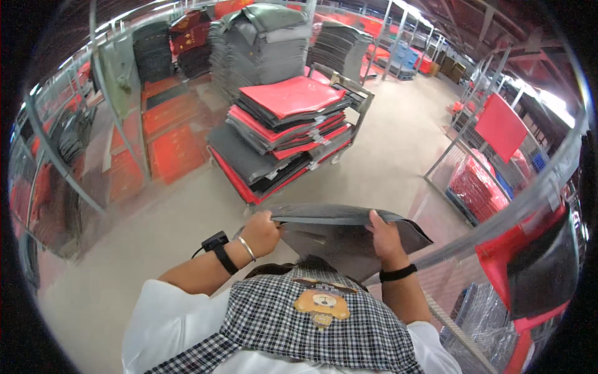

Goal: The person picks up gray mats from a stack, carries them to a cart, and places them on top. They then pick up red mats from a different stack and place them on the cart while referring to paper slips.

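Probably the main risk is that the grey mat [349,234] slips or folds wrongly, because it is large and floppy and is held only at its upper edge. It hangs in front of the person's chest, above the pale floor [187,218], bent over at the top so that a second layer shows below. Its surface is dark grey and dull. The left hand [261,232] pinches the left part of the edge with closed fingers, and the right hand [384,237] grips the right part in the same way. Further away stands a cart [349,93] loaded with red and grey mats [283,134], well apart from the hands.
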Demonstrator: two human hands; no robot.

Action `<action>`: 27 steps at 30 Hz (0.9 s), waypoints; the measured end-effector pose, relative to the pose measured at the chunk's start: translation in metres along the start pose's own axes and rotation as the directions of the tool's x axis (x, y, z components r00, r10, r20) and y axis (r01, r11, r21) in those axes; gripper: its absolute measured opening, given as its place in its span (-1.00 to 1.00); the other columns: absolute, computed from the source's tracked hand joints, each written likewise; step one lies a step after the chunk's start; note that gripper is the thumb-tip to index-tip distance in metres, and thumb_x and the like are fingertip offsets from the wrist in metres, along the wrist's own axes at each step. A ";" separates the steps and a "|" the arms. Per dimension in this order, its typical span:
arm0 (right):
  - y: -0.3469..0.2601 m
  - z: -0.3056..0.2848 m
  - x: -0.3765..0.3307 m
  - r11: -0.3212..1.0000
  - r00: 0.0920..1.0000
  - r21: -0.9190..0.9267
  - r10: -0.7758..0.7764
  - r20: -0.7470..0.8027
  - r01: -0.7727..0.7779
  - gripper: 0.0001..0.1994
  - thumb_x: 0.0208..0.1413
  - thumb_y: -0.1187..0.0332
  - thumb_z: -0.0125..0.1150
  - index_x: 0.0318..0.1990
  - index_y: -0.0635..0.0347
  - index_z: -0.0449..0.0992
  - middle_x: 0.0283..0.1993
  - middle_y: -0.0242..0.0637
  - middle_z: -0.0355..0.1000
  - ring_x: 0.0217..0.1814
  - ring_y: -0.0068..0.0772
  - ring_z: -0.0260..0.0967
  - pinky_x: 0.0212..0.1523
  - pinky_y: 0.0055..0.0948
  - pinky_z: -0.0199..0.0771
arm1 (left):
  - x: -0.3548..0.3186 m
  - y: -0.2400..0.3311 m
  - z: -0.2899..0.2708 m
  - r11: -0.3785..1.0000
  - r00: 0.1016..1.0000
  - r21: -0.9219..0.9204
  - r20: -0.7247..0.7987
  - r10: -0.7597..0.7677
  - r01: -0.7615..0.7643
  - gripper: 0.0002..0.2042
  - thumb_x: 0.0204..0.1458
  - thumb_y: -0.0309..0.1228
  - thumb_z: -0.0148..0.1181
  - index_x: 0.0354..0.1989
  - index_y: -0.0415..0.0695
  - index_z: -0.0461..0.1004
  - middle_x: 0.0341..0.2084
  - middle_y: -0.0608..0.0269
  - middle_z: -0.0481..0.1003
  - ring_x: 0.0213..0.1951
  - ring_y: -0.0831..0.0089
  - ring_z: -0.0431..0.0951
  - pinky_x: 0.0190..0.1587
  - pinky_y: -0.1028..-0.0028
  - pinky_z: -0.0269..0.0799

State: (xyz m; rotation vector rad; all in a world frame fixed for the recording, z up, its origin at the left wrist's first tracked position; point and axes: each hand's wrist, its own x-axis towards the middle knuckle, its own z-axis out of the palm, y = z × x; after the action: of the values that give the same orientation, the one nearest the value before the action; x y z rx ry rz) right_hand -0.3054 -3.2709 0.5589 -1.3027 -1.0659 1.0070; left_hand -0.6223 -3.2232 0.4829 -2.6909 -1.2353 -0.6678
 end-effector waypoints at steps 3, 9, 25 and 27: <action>-0.056 -0.099 0.059 0.998 0.965 0.046 0.054 -0.257 -0.044 -0.65 0.20 0.16 0.07 -0.05 0.27 0.43 -0.16 -0.29 0.47 -0.18 -0.38 0.43 -0.18 -0.43 0.42 | 0.147 0.027 -0.039 0.932 0.924 0.017 0.138 0.357 -0.363 -0.90 -0.10 -0.41 0.12 -0.46 -0.12 0.54 -0.50 0.23 0.49 -0.29 0.26 0.46 -0.34 0.33 0.46; -0.023 -0.155 0.013 0.919 0.794 -0.029 0.323 -0.515 -0.392 -0.59 0.26 0.13 -0.07 -0.05 0.35 0.44 -0.11 -0.18 0.47 -0.17 -0.35 0.43 -0.19 -0.42 0.41 | 0.198 0.079 -0.040 0.702 0.625 -0.064 0.405 0.668 -0.709 -0.88 -0.07 -0.39 0.11 -0.44 -0.08 0.56 -0.40 0.28 0.55 -0.24 0.26 0.49 -0.27 0.34 0.50; -0.253 0.138 0.380 0.680 0.689 -0.203 -0.724 -0.037 0.704 -0.66 0.20 0.16 0.07 -0.19 0.32 0.51 -0.23 -0.11 0.44 -0.12 -0.29 0.32 -0.10 -0.32 0.33 | 0.283 -0.141 -0.131 0.975 0.975 0.006 -0.023 0.220 -0.220 -0.78 -0.15 -0.38 0.10 -0.28 0.07 0.55 -0.54 0.33 0.53 -0.38 0.37 0.54 -0.24 0.37 0.38; -0.261 0.130 0.404 0.335 0.414 -0.245 -0.773 0.481 0.910 -0.65 0.13 0.21 0.15 0.02 0.17 0.44 0.09 0.05 0.30 0.22 -0.10 0.15 0.18 -0.24 0.16 | 0.313 -0.137 -0.082 0.946 0.978 -0.323 -0.208 -0.031 -0.039 -0.94 -0.16 -0.37 0.19 -0.51 -0.05 0.51 -0.60 0.17 0.49 -0.41 0.19 0.52 -0.29 0.28 0.37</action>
State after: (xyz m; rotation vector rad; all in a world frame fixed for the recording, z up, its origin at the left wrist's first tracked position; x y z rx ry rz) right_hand -0.3457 -2.8552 0.8307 -0.6942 -2.0411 0.0497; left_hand -0.5734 -2.9366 0.6796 -2.7740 -1.1518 -1.2208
